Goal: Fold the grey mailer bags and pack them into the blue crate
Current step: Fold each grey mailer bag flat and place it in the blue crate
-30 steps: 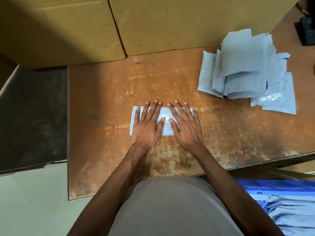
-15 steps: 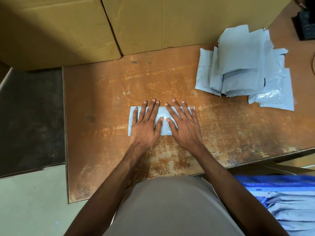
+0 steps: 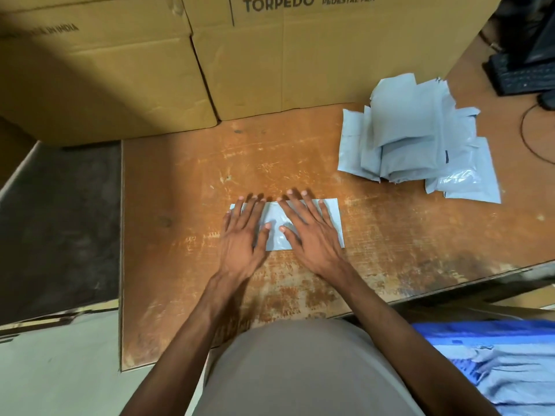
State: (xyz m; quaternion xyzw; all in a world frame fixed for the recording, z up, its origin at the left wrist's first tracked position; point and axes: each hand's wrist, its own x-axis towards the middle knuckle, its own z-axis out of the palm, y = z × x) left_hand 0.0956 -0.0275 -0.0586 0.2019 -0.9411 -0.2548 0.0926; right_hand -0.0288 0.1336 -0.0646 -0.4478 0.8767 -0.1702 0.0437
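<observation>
You had both hands flat on the folded mailer bag, fingers straight, pressing it onto the table; left hand beside right hand; unfolded pile sat up-right of your right hand; blue crate below it.

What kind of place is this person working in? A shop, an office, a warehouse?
Probably a stockroom or small packing area. Large cardboard cartons, one printed "TORPEDO PEDESTAL FAN", stand against a worn wooden table; a pile of grey mailer bags waits on it, and a keyboard sits at the far right.
</observation>
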